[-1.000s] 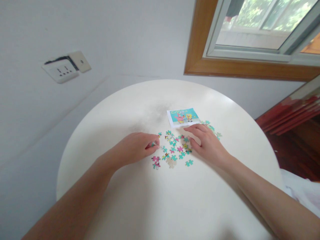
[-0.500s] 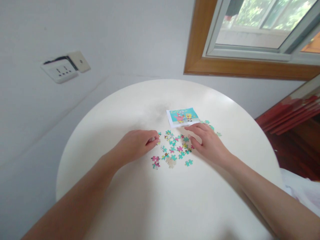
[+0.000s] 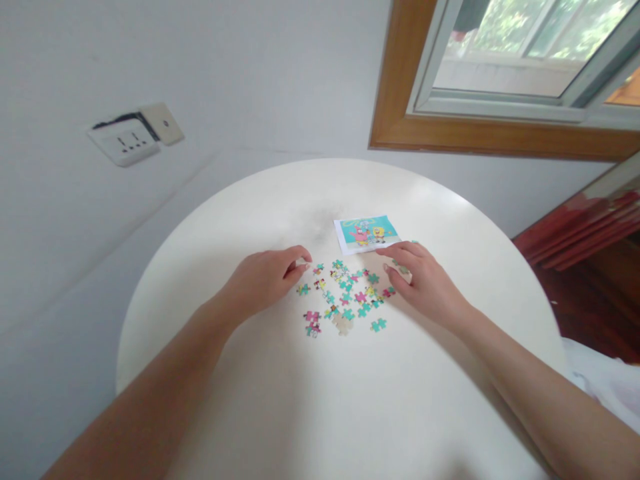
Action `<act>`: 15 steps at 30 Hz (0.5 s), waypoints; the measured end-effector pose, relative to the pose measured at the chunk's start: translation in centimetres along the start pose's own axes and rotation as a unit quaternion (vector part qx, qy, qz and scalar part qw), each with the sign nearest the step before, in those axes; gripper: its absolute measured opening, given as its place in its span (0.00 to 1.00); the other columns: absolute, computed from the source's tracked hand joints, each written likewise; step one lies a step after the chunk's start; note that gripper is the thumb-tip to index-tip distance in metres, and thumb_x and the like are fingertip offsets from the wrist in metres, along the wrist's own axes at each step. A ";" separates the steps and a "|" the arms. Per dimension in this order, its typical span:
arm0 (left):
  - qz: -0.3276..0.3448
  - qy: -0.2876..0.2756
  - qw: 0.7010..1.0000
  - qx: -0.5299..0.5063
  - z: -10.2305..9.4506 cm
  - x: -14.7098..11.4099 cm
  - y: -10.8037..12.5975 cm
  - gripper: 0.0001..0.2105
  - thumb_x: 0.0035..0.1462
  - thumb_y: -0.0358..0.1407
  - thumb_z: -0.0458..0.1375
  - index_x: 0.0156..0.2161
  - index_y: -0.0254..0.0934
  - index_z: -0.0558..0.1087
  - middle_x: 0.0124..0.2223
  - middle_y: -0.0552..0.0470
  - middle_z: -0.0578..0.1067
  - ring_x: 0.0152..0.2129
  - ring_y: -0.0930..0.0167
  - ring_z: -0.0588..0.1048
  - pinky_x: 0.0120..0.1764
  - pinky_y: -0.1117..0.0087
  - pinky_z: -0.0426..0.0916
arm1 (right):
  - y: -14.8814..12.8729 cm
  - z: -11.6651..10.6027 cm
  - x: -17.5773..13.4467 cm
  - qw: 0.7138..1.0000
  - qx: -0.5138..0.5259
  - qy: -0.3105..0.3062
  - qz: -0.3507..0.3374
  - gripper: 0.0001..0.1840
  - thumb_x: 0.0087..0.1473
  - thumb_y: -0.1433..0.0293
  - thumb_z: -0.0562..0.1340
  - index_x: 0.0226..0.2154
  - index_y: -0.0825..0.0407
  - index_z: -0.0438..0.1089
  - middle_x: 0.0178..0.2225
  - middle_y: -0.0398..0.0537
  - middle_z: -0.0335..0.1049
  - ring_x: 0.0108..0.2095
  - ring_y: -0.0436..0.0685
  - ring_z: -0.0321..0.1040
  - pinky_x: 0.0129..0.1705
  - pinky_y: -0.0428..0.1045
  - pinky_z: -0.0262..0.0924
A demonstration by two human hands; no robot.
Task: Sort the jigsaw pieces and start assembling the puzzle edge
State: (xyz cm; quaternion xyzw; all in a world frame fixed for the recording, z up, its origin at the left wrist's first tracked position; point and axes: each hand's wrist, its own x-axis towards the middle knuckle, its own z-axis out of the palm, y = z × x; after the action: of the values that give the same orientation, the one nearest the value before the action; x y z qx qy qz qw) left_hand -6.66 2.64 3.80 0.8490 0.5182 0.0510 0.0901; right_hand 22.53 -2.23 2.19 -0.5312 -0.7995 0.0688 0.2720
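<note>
Loose jigsaw pieces (image 3: 345, 299) in teal, pink, yellow and beige lie scattered between my two hands. My left hand (image 3: 270, 277) hovers at their left edge, thumb and forefinger apart and nothing between them. Just below its fingertips is a teal and yellow piece (image 3: 303, 289). On the right, my right hand (image 3: 417, 275) has its thumb and forefinger spread, holding nothing, and it covers part of more pieces behind it. Pink joined-looking pieces (image 3: 313, 319) sit at the lower left of the scatter. A printed cartoon picture (image 3: 367, 233) lies flat beyond the pieces, near my right fingertips.
Everything rests on a round white table (image 3: 320, 407) beside a wall. A wall socket (image 3: 125, 141) is at the left, and a wood-framed window (image 3: 385, 127) at the upper right. Red cloth (image 3: 590, 223) hangs past the table's right edge.
My left hand has drawn back to the left and its fingers have parted, uncovering several pieces. My right hand has shifted slightly right.
</note>
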 end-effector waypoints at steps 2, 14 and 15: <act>-0.003 0.000 1.000 0.001 0.0 0.0 -0.4 0.15 0.63 0.43 0.46 0.47 0.44 0.72 0.27 0.55 0.73 0.23 0.70 0.71 0.28 0.71 0.55 | 0.2 -0.2 0.1 1.000 0.000 0.007 -0.003 0.20 0.56 0.76 0.56 0.51 0.51 0.71 0.48 0.54 0.71 0.49 0.64 0.67 0.53 0.61 0.61; 0.009 -0.016 1.000 -0.024 -0.1 -0.1 -0.4 0.14 0.62 0.43 0.49 0.47 0.44 0.71 0.27 0.56 0.73 0.24 0.71 0.71 0.28 0.71 0.54 | 2.7 -1.0 -0.5 0.996 -0.042 -0.081 -0.024 0.19 0.54 0.80 0.55 0.42 0.50 0.78 0.38 0.53 0.73 0.39 0.59 0.69 0.45 0.56 0.64; 0.010 -0.016 1.000 -0.024 0.0 -0.1 -0.4 0.14 0.62 0.43 0.49 0.48 0.44 0.71 0.27 0.56 0.73 0.24 0.71 0.71 0.28 0.71 0.55 | 2.7 -1.0 -0.5 0.995 -0.046 -0.087 -0.023 0.19 0.55 0.80 0.55 0.42 0.50 0.78 0.37 0.53 0.72 0.39 0.59 0.68 0.45 0.56 0.64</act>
State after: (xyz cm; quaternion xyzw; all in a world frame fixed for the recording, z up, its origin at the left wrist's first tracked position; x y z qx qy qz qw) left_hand -7.06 2.70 3.77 0.8526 0.5065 0.0504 0.1182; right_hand 25.35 -1.71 1.81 -0.5170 -0.8341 0.0715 0.1785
